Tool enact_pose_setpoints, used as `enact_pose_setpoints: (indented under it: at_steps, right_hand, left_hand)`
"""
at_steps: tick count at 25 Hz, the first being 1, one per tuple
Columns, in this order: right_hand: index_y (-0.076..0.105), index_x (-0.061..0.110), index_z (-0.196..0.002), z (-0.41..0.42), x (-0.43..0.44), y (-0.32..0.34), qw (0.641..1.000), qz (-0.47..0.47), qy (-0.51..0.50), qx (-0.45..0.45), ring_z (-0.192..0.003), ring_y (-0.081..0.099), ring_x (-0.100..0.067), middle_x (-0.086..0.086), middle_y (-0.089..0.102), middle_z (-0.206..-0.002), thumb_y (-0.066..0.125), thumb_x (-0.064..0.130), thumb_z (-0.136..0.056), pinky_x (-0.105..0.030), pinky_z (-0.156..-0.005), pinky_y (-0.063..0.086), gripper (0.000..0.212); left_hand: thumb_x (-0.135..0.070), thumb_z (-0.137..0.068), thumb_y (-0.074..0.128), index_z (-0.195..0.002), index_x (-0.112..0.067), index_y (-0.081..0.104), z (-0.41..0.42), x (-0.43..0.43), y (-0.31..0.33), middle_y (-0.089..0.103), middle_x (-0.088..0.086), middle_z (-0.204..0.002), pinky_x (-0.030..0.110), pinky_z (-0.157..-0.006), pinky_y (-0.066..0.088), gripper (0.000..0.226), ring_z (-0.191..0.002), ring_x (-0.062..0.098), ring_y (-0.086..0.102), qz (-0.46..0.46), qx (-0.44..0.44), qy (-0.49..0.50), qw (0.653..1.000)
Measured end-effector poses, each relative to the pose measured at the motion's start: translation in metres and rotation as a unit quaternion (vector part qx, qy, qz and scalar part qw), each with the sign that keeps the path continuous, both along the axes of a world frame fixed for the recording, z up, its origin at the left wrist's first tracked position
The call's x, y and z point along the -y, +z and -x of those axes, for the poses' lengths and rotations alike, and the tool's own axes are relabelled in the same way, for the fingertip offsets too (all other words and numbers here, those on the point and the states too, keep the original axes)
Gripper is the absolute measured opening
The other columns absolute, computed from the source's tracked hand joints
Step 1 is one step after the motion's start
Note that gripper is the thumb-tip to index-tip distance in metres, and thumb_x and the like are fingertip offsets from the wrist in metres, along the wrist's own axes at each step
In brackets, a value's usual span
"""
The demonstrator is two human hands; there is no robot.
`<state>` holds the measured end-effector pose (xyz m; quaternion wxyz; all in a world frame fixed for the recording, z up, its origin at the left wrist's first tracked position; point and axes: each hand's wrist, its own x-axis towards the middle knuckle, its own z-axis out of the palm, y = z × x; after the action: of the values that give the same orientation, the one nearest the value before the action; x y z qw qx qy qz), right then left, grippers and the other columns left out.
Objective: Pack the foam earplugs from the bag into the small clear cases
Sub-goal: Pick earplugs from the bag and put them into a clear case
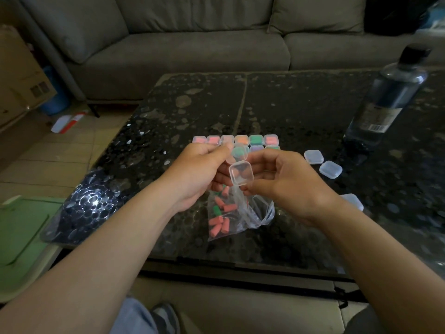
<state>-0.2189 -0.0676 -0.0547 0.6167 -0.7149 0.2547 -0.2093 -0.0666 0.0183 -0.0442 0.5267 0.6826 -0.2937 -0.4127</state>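
Open clear case (241,175) held over the bag (250,218), mid-frame.
It is pinched in the grips of left hand (199,169) and right hand (286,183).

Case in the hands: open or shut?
Open: the case has its lid swung up at the left hand; pink shows inside.

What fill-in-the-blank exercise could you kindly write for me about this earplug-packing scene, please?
1. The left hand and right hand together hold one small clear case above the ____ of earplugs.
2. Most of those earplugs are pink; a few are ____.
3. The bottle on the table has a ____ cap.
4. The back row of filled cases shows ____ cases.

Missing words: bag; green; black; six.
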Motion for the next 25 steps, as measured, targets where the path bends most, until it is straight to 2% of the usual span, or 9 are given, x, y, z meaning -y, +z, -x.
enact_pose_setpoints:
  at_steps: [3, 6, 8, 10, 12, 16, 19, 22, 25]
  right_hand:
    - [0.069, 0.010, -0.103, 0.000, -0.003, 0.002, 1.000, 0.002, 0.000, -0.019, -0.086, 0.074, -0.026, -0.010, 0.075, -0.091, 0.072, -0.010, -0.082, -0.036, -0.077, 0.063, 0.029]
    - [0.069, 0.011, -0.097, 0.002, -0.002, 0.005, 0.997, 0.034, -0.034, -0.056, -0.080, 0.074, -0.024, -0.010, 0.073, -0.086, 0.072, -0.005, -0.084, -0.036, -0.075, 0.063, 0.020]
    - [0.068, 0.015, -0.088, 0.003, 0.002, 0.004, 0.988, 0.100, -0.053, -0.107, -0.073, 0.074, -0.017, -0.005, 0.073, -0.083, 0.070, -0.002, -0.086, -0.038, -0.075, 0.063, 0.017]
    - [0.069, 0.018, -0.083, 0.003, 0.003, 0.002, 0.974, 0.151, -0.047, -0.162, -0.068, 0.073, -0.013, -0.002, 0.073, -0.080, 0.070, 0.000, -0.086, -0.038, -0.073, 0.063, 0.019]
    - [0.070, 0.020, -0.079, 0.002, 0.001, -0.001, 0.964, 0.169, -0.022, -0.203, -0.067, 0.072, -0.010, 0.000, 0.073, -0.075, 0.071, 0.003, -0.084, -0.036, -0.073, 0.063, 0.018]
    - [0.069, 0.027, -0.071, -0.003, -0.005, -0.003, 0.933, 0.235, 0.026, -0.270, -0.071, 0.066, -0.003, 0.011, 0.069, -0.075, 0.071, 0.010, -0.083, -0.017, -0.065, 0.053, 0.021]
    - [0.066, 0.030, -0.067, -0.005, -0.006, -0.005, 0.922, 0.256, 0.048, -0.287, -0.067, 0.060, 0.002, 0.015, 0.064, -0.072, 0.068, 0.013, -0.086, -0.008, -0.054, 0.041, 0.025]
    - [0.066, 0.029, -0.061, -0.006, -0.006, -0.007, 0.927, 0.252, 0.050, -0.275, -0.057, 0.057, 0.009, 0.016, 0.062, -0.061, 0.066, 0.013, -0.088, -0.003, -0.049, 0.038, 0.031]
    - [0.070, 0.023, -0.065, -0.007, -0.006, -0.006, 0.939, 0.231, 0.050, -0.251, -0.058, 0.060, 0.005, 0.010, 0.066, -0.061, 0.064, 0.012, -0.090, -0.007, -0.051, 0.042, 0.028]
  left_hand:
    - [-0.022, -0.102, 0.059, -0.111, 0.002, 0.069, -0.002, -0.004, -0.003, 0.071, 0.025, -0.095, 0.032, -0.061, 0.052, 0.028, -0.071, 0.023, 0.066, -0.015, -0.007, -0.025, 1.000]
    - [-0.017, -0.101, 0.061, -0.109, 0.002, 0.069, -0.008, -0.008, -0.003, 0.072, 0.019, -0.092, 0.029, -0.055, 0.054, 0.022, -0.072, 0.023, 0.067, -0.031, 0.004, -0.020, 0.999]
    - [-0.015, -0.101, 0.061, -0.109, 0.005, 0.065, -0.013, -0.011, -0.002, 0.070, 0.017, -0.087, 0.026, -0.050, 0.053, 0.022, -0.064, 0.020, 0.068, -0.051, 0.006, -0.009, 0.999]
    - [-0.014, -0.100, 0.062, -0.110, 0.005, 0.064, -0.018, -0.015, -0.002, 0.073, 0.020, -0.091, 0.024, -0.047, 0.051, 0.022, -0.060, 0.018, 0.067, -0.085, 0.014, -0.016, 0.996]
    - [-0.014, -0.099, 0.063, -0.111, 0.002, 0.066, -0.022, -0.019, -0.004, 0.075, 0.021, -0.093, 0.025, -0.049, 0.052, 0.020, -0.064, 0.020, 0.068, -0.120, 0.026, -0.032, 0.992]
    - [-0.012, -0.100, 0.061, -0.112, 0.004, 0.063, -0.029, -0.025, -0.008, 0.071, 0.017, -0.082, 0.027, -0.051, 0.055, 0.019, -0.061, 0.021, 0.067, -0.153, 0.024, -0.045, 0.987]
    - [-0.012, -0.101, 0.060, -0.107, 0.000, 0.065, -0.028, -0.026, -0.012, 0.075, 0.018, -0.088, 0.029, -0.056, 0.058, 0.014, -0.064, 0.022, 0.070, -0.172, 0.019, -0.053, 0.983]
    - [-0.012, -0.101, 0.059, -0.107, -0.002, 0.066, -0.027, -0.026, -0.013, 0.076, 0.022, -0.094, 0.031, -0.060, 0.061, 0.013, -0.069, 0.024, 0.071, -0.176, 0.009, -0.055, 0.983]
    - [-0.012, -0.102, 0.058, -0.111, -0.002, 0.065, -0.028, -0.026, -0.013, 0.075, 0.025, -0.101, 0.032, -0.062, 0.062, 0.015, -0.077, 0.028, 0.072, -0.178, 0.006, -0.059, 0.982]
